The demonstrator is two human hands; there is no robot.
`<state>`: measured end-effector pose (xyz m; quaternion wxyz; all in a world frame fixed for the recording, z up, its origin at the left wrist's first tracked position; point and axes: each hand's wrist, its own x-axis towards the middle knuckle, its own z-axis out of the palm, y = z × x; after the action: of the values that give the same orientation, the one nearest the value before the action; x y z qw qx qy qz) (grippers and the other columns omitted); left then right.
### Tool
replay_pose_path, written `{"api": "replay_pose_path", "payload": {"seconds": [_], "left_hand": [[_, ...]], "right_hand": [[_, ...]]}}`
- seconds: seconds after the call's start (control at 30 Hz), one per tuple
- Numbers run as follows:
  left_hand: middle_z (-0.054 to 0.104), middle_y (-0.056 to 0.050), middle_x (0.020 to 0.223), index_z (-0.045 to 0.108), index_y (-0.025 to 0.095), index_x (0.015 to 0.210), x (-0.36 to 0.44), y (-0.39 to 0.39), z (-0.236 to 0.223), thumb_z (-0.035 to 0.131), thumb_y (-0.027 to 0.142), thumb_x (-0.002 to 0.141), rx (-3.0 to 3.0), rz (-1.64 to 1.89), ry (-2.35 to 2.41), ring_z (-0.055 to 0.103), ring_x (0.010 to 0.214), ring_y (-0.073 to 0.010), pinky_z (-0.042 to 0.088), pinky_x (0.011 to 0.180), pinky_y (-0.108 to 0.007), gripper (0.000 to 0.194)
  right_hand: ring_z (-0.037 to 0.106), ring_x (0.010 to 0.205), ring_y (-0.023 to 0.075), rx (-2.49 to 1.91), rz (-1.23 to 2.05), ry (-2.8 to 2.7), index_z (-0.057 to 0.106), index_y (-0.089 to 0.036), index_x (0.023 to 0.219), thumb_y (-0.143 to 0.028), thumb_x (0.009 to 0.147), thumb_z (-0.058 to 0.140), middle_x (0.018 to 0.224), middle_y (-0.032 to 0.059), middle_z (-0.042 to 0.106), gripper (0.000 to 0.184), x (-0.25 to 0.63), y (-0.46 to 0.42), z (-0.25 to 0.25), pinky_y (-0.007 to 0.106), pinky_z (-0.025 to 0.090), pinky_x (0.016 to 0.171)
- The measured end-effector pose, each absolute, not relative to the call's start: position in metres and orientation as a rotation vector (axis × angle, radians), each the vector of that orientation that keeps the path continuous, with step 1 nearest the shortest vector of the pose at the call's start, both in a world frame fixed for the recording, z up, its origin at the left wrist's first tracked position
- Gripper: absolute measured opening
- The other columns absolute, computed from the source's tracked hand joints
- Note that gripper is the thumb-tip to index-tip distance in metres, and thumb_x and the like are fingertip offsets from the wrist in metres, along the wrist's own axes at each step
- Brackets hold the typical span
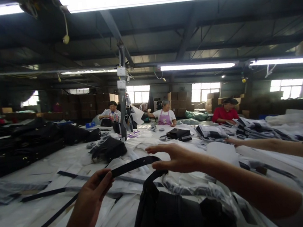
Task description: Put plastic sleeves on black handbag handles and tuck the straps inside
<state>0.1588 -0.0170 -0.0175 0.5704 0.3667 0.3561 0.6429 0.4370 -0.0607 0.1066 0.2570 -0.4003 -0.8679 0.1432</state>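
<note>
My left hand [96, 191] is closed, pinching a black strap [132, 165] between thumb and fingers. The strap arches to the right and runs in between the spread thumb and fingers of my right hand [174, 157]. That hand is open, and the strap passes close to its thumb. Below it stands a black bag [176, 212] near the front of the table, with a black band curving up from its top toward my right thumb. Where the strap and this band meet is hidden by my right hand. Clear plastic wrap [198, 188] lies along the bag's right side.
White sheets and loose black straps [44, 193] cover the table [13, 224]. Black bags [34, 141] are piled at left; another bag [110, 149] lies ahead. A post [124, 113] rises mid-table. A co-worker's arm [276, 148] reaches in from the right; several people sit opposite.
</note>
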Motion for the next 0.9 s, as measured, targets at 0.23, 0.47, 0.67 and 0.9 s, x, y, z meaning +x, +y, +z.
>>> {"api": "replay_pose_path", "payload": {"seconds": [0.23,0.47,0.67,0.9], "left_hand": [[0.073,0.002,0.098,0.065,0.028,0.117,0.207,-0.009,0.021,0.08,0.052,0.068,0.909,1.664,0.464,0.07,0.076,-0.0103,0.058,0.074,-0.019,0.057],[0.073,-0.007,0.114,0.071,0.025,0.112,0.263,0.001,-0.025,0.075,0.044,0.073,2.068,1.116,0.815,0.067,0.107,-0.0309,0.051,0.096,-0.042,0.044],[0.079,-0.005,0.092,0.076,0.023,0.1,0.276,0.003,-0.031,0.068,0.047,0.075,2.27,1.098,1.032,0.073,0.087,-0.0309,0.057,0.079,-0.038,0.036],[0.079,-0.002,0.098,0.077,0.025,0.094,0.269,-0.002,-0.04,0.072,0.049,0.073,2.079,1.231,1.038,0.072,0.096,-0.0288,0.055,0.087,-0.036,0.032]], "right_hand": [[0.052,0.056,0.0096,-1.07,0.664,-2.238,0.066,-0.016,0.086,-0.045,0.092,0.057,0.064,-0.0033,0.059,0.031,0.421,-0.059,0.123,0.02,0.041,0.054],[0.054,0.057,0.0103,-1.157,0.624,-1.976,0.065,-0.016,0.082,-0.037,0.089,0.058,0.065,-0.0027,0.059,0.023,0.443,-0.057,0.091,0.02,0.041,0.054],[0.055,0.07,0.0132,-1.334,0.358,-2.062,0.07,-0.019,0.085,-0.043,0.091,0.055,0.074,-0.0014,0.064,0.029,0.444,-0.058,0.061,0.022,0.039,0.062],[0.048,0.064,0.0126,-1.463,0.192,-2.1,0.065,-0.017,0.086,-0.048,0.093,0.052,0.069,-0.0006,0.057,0.034,0.452,-0.043,0.033,0.024,0.03,0.056]]}}
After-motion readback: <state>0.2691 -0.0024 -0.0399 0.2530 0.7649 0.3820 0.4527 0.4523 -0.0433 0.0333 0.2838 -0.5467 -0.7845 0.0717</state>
